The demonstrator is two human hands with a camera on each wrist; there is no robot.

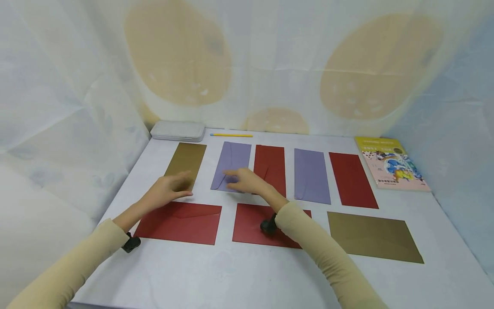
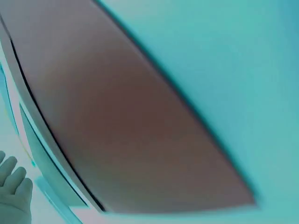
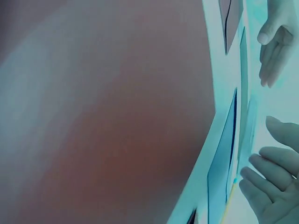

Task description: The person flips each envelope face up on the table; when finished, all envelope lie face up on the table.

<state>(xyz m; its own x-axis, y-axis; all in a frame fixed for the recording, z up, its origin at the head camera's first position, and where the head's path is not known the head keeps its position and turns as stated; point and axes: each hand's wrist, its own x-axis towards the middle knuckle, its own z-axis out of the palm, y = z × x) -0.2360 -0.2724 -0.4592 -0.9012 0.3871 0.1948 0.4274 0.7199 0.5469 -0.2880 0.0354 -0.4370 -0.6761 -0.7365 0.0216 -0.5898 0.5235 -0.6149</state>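
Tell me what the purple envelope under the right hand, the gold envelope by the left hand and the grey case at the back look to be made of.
Purple envelope: matte paper, judging by its flat, thin body and creased flap line. Gold envelope: paper too, with a faint metallic sheen. Grey case: probably plastic, with rounded moulded edges and an even dull surface, though metal cannot be ruled out.

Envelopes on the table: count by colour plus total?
Red envelopes: 4
Purple envelopes: 2
Gold envelopes: 2
Total: 8
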